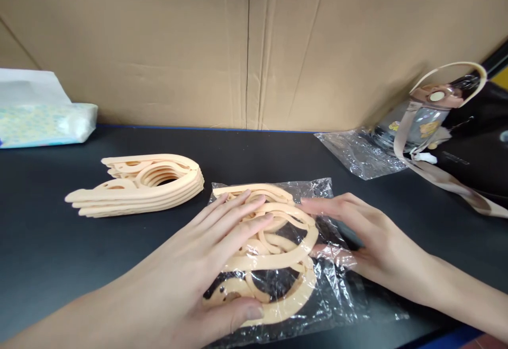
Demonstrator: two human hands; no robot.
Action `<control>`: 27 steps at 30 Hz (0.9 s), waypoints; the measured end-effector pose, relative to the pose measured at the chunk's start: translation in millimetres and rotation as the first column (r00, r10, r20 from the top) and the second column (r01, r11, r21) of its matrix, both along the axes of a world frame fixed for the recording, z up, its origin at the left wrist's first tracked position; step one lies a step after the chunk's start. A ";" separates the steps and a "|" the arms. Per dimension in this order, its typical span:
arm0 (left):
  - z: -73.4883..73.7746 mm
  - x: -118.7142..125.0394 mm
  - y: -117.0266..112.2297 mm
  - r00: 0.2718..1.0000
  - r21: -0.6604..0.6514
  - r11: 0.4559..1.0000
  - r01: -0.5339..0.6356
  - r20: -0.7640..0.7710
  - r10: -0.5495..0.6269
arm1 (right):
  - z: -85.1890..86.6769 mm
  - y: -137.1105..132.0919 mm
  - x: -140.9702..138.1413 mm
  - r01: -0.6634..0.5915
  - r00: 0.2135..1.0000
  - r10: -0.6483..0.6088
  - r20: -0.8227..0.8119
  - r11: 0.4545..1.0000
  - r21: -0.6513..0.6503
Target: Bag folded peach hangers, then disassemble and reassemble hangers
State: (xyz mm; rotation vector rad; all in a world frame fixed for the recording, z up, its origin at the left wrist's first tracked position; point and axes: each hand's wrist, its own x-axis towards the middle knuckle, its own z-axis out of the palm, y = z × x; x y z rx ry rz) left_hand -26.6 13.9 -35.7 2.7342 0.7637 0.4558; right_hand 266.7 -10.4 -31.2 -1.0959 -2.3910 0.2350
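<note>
Several cream-coloured folding clothes hangers, folded up, lie inside a clear plastic bag in front of me. My left hand rests on top of them, its fingers stretched out and the thumb spread toward the near side. At the curved right end, my right hand touches the bagged hangers, index finger and thumb apart; its other fingers are partly hidden. To the left of the bag sits a neat stack of the same folded hangers, outside the bag.
A tissue pack stands at the back left of the black table. Another clear plastic bag lies at the back right beside a strapped water bottle and a black bag. Cardboard walls off the back.
</note>
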 end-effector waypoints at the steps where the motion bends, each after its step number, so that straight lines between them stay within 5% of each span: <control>1: 0.5 0.1 0.0 1.000 0.005 1.000 0.003 -0.008 -0.002 | -1.4 -0.3 1.0 0.004 1.000 -0.004 -0.003 1.000 0.020; 7: 1.7 3.0 0.3 0.999 0.038 0.999 -0.008 -0.038 0.009 | -5.1 -5.2 11.6 0.098 0.992 -0.091 -0.083 0.991 0.090; 22: 2.1 2.1 -0.8 0.997 -0.005 1.000 -0.018 -0.078 0.018 | -3.5 -13.8 7.4 -0.039 0.999 0.036 -0.020 0.987 -0.154; 27: 0.2 -2.9 -0.1 0.995 0.011 1.000 -0.020 -0.100 0.021 | 0.9 -11.3 10.9 -0.005 1.000 0.005 0.000 0.995 -0.099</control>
